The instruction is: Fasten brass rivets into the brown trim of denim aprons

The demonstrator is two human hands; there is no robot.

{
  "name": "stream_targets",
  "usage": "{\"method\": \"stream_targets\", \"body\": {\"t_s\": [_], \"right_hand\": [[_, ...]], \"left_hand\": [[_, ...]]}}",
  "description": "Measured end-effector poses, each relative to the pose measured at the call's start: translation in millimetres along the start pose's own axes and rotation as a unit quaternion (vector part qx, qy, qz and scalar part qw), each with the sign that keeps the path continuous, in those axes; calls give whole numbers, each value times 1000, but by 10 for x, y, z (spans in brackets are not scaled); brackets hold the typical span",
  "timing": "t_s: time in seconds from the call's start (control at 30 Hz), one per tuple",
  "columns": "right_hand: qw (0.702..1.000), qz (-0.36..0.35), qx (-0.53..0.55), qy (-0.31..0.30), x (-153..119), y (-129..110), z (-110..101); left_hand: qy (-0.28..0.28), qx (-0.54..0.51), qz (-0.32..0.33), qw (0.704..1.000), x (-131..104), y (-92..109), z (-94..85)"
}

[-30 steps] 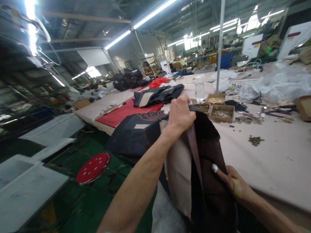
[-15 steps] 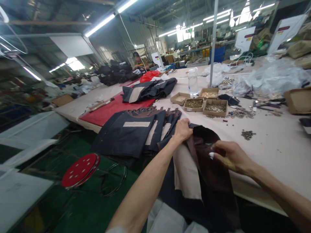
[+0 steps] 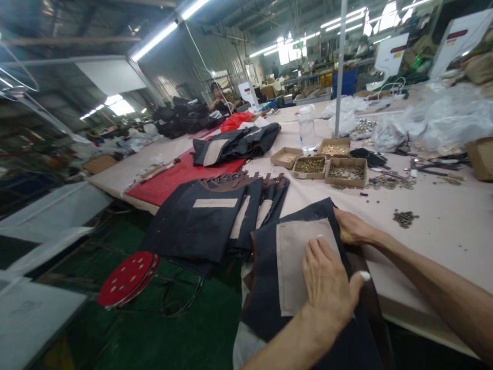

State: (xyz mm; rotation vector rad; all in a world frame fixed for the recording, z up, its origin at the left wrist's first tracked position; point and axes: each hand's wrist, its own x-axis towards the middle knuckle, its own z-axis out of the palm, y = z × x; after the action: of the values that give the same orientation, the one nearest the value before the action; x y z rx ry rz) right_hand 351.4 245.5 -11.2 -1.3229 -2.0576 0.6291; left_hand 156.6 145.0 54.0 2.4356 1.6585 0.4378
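A dark navy fabric piece (image 3: 265,288) with a beige patch (image 3: 290,257) sewn on drapes over my lap at the table edge. My left hand (image 3: 327,277) lies flat on the patch, fingers stretched out and thumb apart, with white coverings on the thumb tip and one fingertip. At the upper right edge of the piece is my right hand (image 3: 352,226), its fingers hidden behind the fabric, so their grip does not show. Brown lining (image 3: 372,303) shows below that edge. To the left, a fanned stack of similar dark pieces (image 3: 192,221) overhangs the table.
Cardboard trays of small metal parts (image 3: 345,172) stand beyond the fabric, near a clear plastic bottle (image 3: 307,128). A loose pile of metal parts (image 3: 404,218) lies to the right. A metal pole (image 3: 340,72) rises from the table. A red stool (image 3: 127,277) stands on the left.
The fabric piece has been turned over, so its patched face now shows. My left hand let go of the top edge and moved onto the patch. My right hand shifted behind the edge.
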Motion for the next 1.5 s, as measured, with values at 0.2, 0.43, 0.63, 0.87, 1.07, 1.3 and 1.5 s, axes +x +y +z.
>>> {"method": "stream_targets", "body": {"t_s": [0.2, 0.43, 0.63, 0.87, 1.07, 1.3, 1.5], "right_hand": [[999, 43, -12, 1, 17, -42, -4], [994, 82, 27, 73, -112, 34, 22], [947, 170, -22, 271, -91, 187, -3], [965, 162, 180, 102, -100, 99, 43], [939, 182, 293, 21, -244, -192, -129], [906, 200, 371, -31, -797, -786, -103], [960, 258, -104, 44, -1289, -643, -104]], "left_hand": [[-75, -23, -4, 997, -309, -34, 386], [24, -91, -28, 995, -192, -297, 23], [125, -180, -48, 974, -81, -456, -674], [209, -176, -22, 962, -31, -557, -1234], [280, -130, 50, 950, 103, -366, -2038], [228, -69, 186, 953, 708, -231, -2333], [74, -91, 267, 957, 1176, -530, -1298]]}}
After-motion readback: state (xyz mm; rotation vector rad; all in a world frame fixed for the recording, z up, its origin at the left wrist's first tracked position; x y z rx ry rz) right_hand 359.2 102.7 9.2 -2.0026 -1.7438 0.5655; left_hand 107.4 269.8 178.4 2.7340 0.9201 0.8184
